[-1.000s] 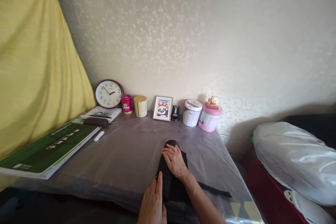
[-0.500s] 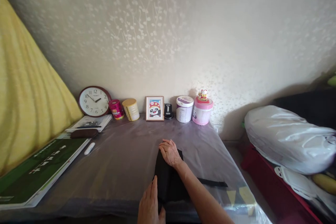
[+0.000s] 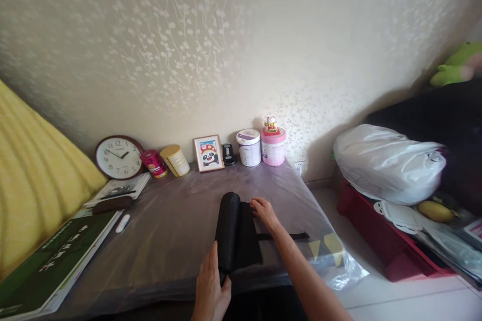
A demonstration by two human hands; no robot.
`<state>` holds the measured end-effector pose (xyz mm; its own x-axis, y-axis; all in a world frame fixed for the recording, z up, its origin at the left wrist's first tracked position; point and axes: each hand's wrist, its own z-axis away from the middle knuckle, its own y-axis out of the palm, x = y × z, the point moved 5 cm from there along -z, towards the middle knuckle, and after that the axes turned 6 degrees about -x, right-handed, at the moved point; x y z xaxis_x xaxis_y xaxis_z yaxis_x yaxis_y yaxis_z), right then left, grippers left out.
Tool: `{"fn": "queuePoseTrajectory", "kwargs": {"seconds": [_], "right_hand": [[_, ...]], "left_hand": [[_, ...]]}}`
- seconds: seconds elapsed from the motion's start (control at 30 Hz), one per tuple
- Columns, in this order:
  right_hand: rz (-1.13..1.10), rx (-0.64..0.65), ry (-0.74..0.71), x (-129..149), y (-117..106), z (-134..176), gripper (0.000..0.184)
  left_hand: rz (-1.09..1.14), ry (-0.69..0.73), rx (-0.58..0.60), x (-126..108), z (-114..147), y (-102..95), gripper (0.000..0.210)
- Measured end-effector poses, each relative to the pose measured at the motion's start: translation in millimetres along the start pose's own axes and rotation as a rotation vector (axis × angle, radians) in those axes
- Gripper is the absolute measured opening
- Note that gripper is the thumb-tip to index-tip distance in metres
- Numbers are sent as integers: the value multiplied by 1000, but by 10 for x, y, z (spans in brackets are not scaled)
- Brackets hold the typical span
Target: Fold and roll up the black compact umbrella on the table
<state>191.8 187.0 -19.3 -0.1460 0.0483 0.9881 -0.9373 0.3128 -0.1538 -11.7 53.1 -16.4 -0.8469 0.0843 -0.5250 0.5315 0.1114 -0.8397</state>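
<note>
A black fabric roll (image 3: 228,230) lies lengthwise on the covered table, partly wound up. Its flat flap (image 3: 249,241) spreads to the right, and a narrow black strap (image 3: 299,235) trails from it. My left hand (image 3: 211,281) grips the near end of the roll, with fingers along its left side and the thumb at the end. At the flap's far right corner, my right hand (image 3: 265,212) has its bent fingers closed on the edge. What lies inside the roll is hidden.
Along the wall stand a round clock (image 3: 119,157), a pink can (image 3: 153,163), a yellow can (image 3: 175,160), a framed panda picture (image 3: 209,153) and two tubs (image 3: 249,149). A green book (image 3: 56,256) lies left. Right of the table is a red box (image 3: 380,235) under a white bag (image 3: 389,163).
My right hand has moved from the top of the black roll to the flap's right edge, uncovering the rolled part. My left hand stays at the near end. The view has shifted and tilted.
</note>
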Motion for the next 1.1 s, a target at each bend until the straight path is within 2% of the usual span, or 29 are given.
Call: {"fn": "queuePoseTrajectory", "kwargs": {"seconds": [0.27, 0.4, 0.57, 0.67, 0.87, 1.1], "right_hand": [[29, 5, 20, 64, 61, 251, 30], [84, 69, 19, 116, 132, 380, 38], [283, 99, -107, 235, 275, 610, 45], [282, 139, -137, 274, 387, 750, 45], [137, 274, -60, 328, 616, 984, 36], [259, 220, -158, 473, 659, 1074, 20]], "left_hand": [[51, 19, -45, 4, 8, -8, 65], [62, 23, -62, 18, 12, 5, 66], [54, 31, -75, 26, 9, 25, 67], [61, 29, -93, 68, -2, 54, 68], [70, 59, -122, 149, -18, 116, 68], [128, 69, -158, 199, -29, 124, 65]]}}
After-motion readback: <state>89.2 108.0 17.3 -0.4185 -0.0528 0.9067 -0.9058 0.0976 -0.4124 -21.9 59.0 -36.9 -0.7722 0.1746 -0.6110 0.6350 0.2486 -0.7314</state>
